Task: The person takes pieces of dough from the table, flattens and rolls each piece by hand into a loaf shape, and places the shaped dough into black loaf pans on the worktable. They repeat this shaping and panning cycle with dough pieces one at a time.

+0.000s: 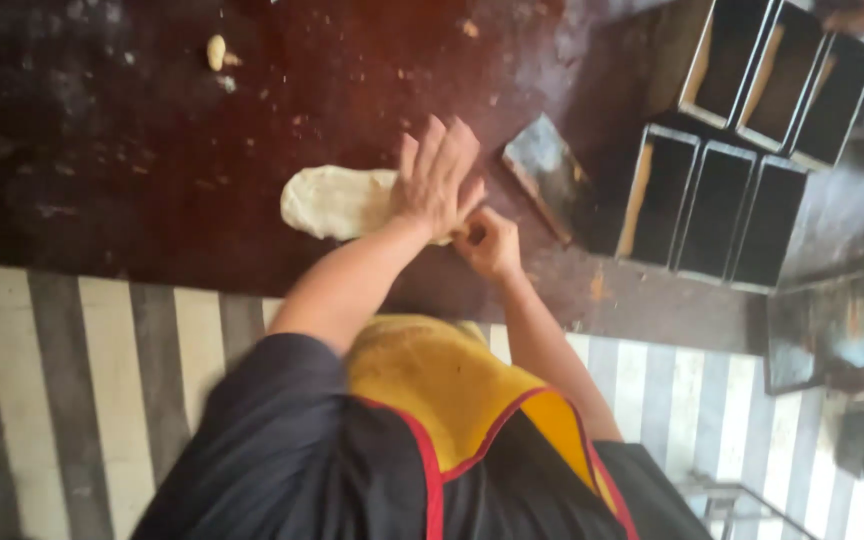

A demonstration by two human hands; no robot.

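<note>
Most of my view is the dark, scuffed table, speckled with flour and crumbs. Next in size, black loaf tins stand in rows at the right, well apart from my hands. I see a pale flat piece of dough lying near the table's front edge. My left hand lies spread, fingers splayed, pressing on the dough's right end. My right hand is curled, pinching the dough's edge just beside it. Smallest, a dough scrap sits far back.
</note>
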